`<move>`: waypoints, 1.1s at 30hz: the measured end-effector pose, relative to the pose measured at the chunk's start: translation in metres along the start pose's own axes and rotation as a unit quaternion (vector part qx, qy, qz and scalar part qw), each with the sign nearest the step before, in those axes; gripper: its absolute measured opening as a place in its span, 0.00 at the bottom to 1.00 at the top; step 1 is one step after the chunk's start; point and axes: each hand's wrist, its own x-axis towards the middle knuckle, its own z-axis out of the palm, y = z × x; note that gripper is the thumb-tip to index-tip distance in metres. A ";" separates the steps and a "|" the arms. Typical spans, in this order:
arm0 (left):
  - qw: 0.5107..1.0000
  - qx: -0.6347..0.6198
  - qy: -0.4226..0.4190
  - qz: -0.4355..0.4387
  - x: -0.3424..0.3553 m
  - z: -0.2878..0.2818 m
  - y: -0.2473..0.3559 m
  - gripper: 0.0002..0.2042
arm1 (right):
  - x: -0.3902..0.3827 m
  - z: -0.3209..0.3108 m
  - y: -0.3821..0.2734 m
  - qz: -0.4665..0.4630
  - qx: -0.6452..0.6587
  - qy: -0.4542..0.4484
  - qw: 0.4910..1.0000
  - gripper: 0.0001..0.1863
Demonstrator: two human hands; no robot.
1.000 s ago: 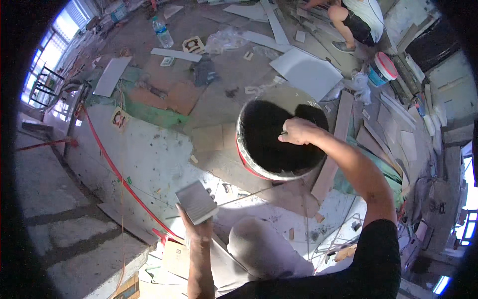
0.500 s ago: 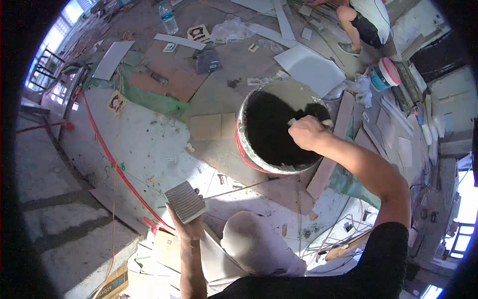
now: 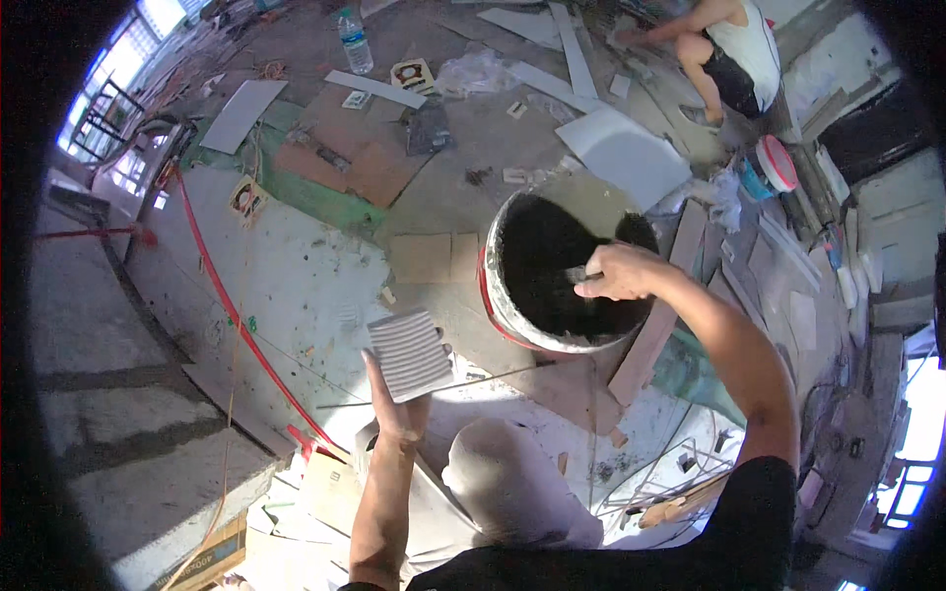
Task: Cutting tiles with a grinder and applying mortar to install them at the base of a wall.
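I have the left hand (image 3: 399,416) clamped on a light-grey square ridged tile (image 3: 410,357), thumb at nine o'clock, fingertips at three. Right hand (image 3: 623,272) is closed on a mostly hidden grey tool (image 3: 578,277) over a round white-and-red bucket (image 3: 501,303), two o'clock from the tile. Edge hold worries me: tilting could drop the tile. Bucket shadow could cause a rim knock.

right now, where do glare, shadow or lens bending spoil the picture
Head view: windows at both edges glare white; head view: shadow blackens much inside the bucket, so the tool in the right hand is unclear; head view: straight edges bow near the picture's rim, but the ridged slab reads clearly.
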 end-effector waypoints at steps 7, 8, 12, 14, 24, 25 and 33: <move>0.991 -0.075 -0.113 -0.012 0.037 0.050 -0.008 0.40 | -0.062 0.010 0.020 0.006 0.202 0.124 0.972 0.31; 0.994 -0.087 -0.068 -0.024 0.040 0.054 -0.010 0.39 | -0.078 0.008 0.002 0.028 0.196 0.147 0.969 0.31; 0.994 -0.095 -0.026 -0.038 0.053 0.072 -0.018 0.39 | -0.123 0.017 -0.023 0.081 0.272 0.161 0.945 0.27; 0.994 -0.093 -0.029 -0.045 0.059 0.084 -0.026 0.40 | -0.152 0.014 -0.046 0.045 0.245 0.269 0.930 0.20; 0.990 -0.116 -0.026 -0.083 0.061 0.122 -0.040 0.45 | -0.130 0.085 -0.088 -0.100 0.026 0.517 0.850 0.18; 0.990 -0.118 -0.024 -0.079 0.058 0.124 -0.038 0.45 | -0.129 0.086 -0.087 -0.105 0.025 0.515 0.850 0.18; 0.983 -0.153 -0.040 -0.092 0.072 0.105 -0.044 0.39 | -0.126 0.110 -0.088 -0.122 -0.025 0.565 0.815 0.19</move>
